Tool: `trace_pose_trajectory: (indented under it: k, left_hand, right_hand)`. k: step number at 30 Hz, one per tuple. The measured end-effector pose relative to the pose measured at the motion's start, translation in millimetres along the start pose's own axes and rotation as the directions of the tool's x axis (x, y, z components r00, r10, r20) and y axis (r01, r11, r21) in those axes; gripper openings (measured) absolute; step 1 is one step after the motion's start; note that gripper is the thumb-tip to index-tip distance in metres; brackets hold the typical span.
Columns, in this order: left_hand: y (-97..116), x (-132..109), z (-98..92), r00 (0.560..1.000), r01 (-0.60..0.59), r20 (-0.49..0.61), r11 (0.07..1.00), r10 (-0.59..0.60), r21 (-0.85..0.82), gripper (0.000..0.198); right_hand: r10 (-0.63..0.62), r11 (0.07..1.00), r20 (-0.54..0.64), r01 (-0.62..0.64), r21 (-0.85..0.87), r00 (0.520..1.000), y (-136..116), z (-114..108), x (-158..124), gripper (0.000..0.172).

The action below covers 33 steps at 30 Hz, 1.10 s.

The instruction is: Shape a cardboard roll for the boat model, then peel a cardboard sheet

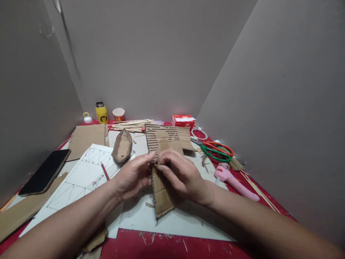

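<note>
A long strip of corrugated cardboard (161, 194), its top layer partly peeled off, is held upright-tilted over the white sheet in the middle. My left hand (133, 176) pinches its left edge with thumb and fingers. My right hand (180, 174) grips it from the right, fingers pressed on the same spot. A small folded cardboard boat shape (122, 145) lies just behind my left hand. A red pencil (105, 171) rests on the drawn paper template (81, 176).
Scissors with green and orange handles (217, 150) and a pink glue gun (231, 180) lie at the right. A black phone (44, 172) lies at the left. Wooden sticks (132, 125), a yellow bottle (101, 113), a paper cup (119, 114) and a red box (183, 121) stand by the back wall.
</note>
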<state>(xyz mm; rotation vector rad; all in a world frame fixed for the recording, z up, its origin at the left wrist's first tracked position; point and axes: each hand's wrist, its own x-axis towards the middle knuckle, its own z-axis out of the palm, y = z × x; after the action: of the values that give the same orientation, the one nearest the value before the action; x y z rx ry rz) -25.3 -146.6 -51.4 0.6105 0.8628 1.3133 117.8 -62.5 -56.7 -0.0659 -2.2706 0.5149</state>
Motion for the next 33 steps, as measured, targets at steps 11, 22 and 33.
trace_pose_trajectory:
  k: [11,22,33]
  left_hand:
    - [7.6,12.5,-17.5,0.932,-0.258,-0.203,0.944,0.299,0.204,0.024]
    - [4.0,13.2,-19.1,0.932,-0.322,-0.097,0.921,0.349,0.218,0.019]
    - [3.7,-8.6,7.3,0.962,-0.262,0.007,0.915,0.273,0.307,0.022]
  right_hand:
    - [-0.193,0.919,0.647,-0.095,0.382,0.738,-44.7,-4.9,-33.0,0.016]
    - [0.381,0.921,-0.031,-0.377,0.101,0.924,-15.0,-54.8,-18.0,0.005]
    - [0.439,0.896,-0.021,-0.436,0.08,0.898,-14.1,-31.0,11.4,0.01]
